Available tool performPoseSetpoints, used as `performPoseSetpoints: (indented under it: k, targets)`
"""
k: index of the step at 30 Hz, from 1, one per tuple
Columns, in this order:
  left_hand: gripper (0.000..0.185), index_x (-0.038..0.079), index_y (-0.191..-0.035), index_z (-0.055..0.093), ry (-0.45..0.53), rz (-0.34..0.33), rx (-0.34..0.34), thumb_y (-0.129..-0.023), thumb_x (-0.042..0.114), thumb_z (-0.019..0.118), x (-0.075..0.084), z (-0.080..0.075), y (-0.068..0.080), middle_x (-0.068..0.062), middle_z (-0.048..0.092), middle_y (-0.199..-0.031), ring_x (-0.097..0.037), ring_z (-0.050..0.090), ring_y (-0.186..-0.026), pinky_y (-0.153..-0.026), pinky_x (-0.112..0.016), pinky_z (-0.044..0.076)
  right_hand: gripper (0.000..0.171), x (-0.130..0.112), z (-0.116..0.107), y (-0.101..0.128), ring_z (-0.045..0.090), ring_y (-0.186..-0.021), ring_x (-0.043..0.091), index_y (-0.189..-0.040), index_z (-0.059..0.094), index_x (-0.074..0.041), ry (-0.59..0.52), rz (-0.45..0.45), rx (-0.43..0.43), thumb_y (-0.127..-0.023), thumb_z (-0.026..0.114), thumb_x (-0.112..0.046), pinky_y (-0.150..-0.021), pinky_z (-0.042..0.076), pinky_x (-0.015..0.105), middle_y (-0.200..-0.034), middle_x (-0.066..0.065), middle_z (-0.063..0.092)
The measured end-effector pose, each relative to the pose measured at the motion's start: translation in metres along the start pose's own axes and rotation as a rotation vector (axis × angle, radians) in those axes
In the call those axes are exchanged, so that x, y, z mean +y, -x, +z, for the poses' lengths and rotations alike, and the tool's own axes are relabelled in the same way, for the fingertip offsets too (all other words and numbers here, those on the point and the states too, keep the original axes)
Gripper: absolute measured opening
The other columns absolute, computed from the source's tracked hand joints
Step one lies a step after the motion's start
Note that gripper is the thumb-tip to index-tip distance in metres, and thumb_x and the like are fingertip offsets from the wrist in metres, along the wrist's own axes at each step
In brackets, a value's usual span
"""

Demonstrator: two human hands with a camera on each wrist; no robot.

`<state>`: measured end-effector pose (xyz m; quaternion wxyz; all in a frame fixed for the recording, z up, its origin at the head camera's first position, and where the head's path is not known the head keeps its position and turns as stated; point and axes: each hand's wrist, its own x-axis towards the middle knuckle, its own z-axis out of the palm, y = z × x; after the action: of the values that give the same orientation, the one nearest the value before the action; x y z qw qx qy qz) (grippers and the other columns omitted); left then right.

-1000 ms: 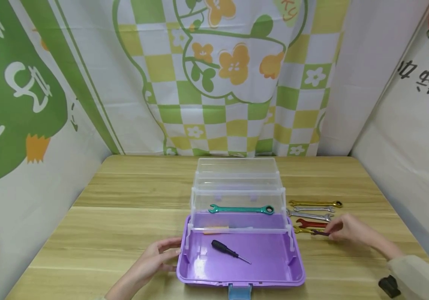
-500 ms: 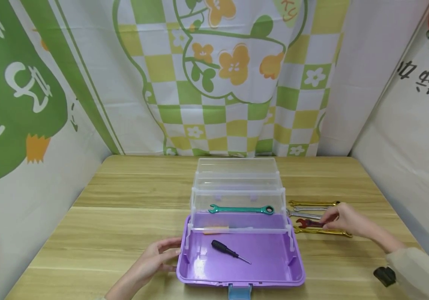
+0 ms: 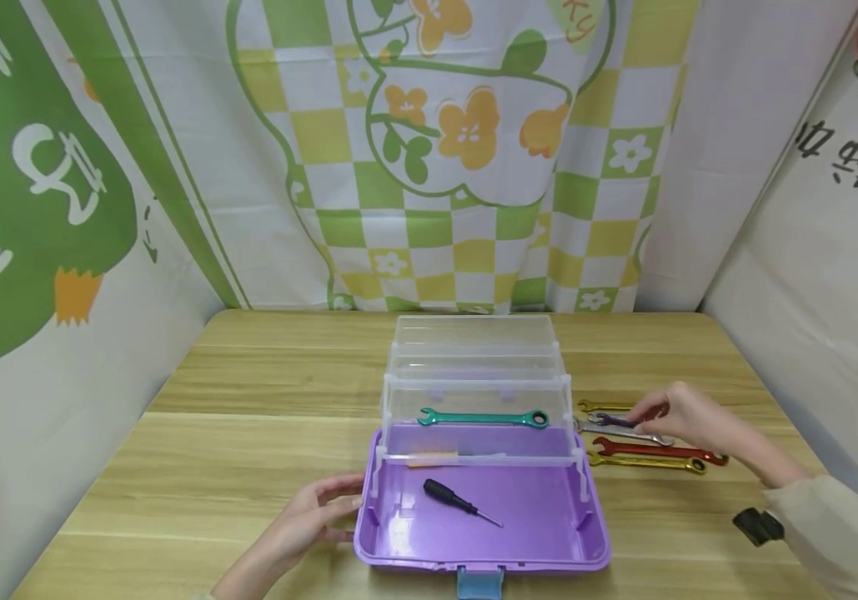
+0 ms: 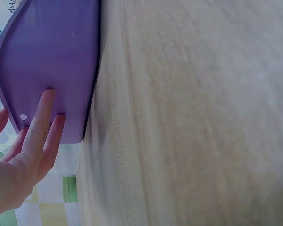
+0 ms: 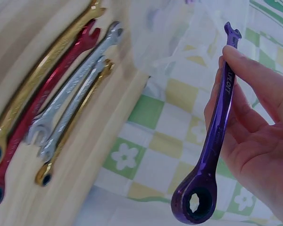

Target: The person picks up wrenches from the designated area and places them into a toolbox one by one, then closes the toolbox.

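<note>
A person's right hand (image 3: pixel 679 412) is gripping a purple wrench (image 5: pixel 216 132) between thumb and curled fingers, lifting it just above the row of wrenches lying on the wooden table (image 3: pixel 248 433) to the right of the toolbox. The left hand (image 3: pixel 316 512) is resting with straight fingers pressing against the near-left wall of the open purple toolbox (image 3: pixel 594 533), which is holding a black screwdriver (image 3: pixel 459 502) in its base and a teal wrench (image 3: pixel 483 417) in its clear tray.
</note>
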<state>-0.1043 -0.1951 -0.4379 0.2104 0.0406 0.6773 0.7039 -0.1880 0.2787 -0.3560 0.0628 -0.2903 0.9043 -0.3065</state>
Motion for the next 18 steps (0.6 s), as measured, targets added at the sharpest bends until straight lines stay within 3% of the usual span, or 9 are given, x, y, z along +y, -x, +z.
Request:
performPoseSetpoints:
  k: [6,18]
  targets:
    - [0.053,-0.015,-0.127,0.03,0.002,-0.006,0.007,-0.087,0.011,0.053,0.0,0.0,0.0,-0.031,0.035,-0.129,-0.031,0.053,-0.102,-0.079,-0.046,0.052,0.012,-0.01,-0.001,-0.011,0.059,-0.072,0.004,-0.087,0.069,-0.006,0.018,0.044,-0.025,-0.076,0.064,-0.005,-0.058,0.053,0.02,-0.085,0.004,0.067]
    - [0.053,-0.014,-0.128,0.03,0.001,-0.013,0.003,-0.087,0.011,0.052,0.001,0.0,0.0,-0.03,0.036,-0.129,-0.031,0.052,-0.103,-0.079,-0.045,0.052,0.011,-0.03,0.002,-0.034,0.059,-0.071,0.006,-0.086,0.07,-0.006,0.02,-0.025,-0.047,-0.076,0.067,-0.011,-0.055,0.051,0.019,-0.083,0.003,0.068]
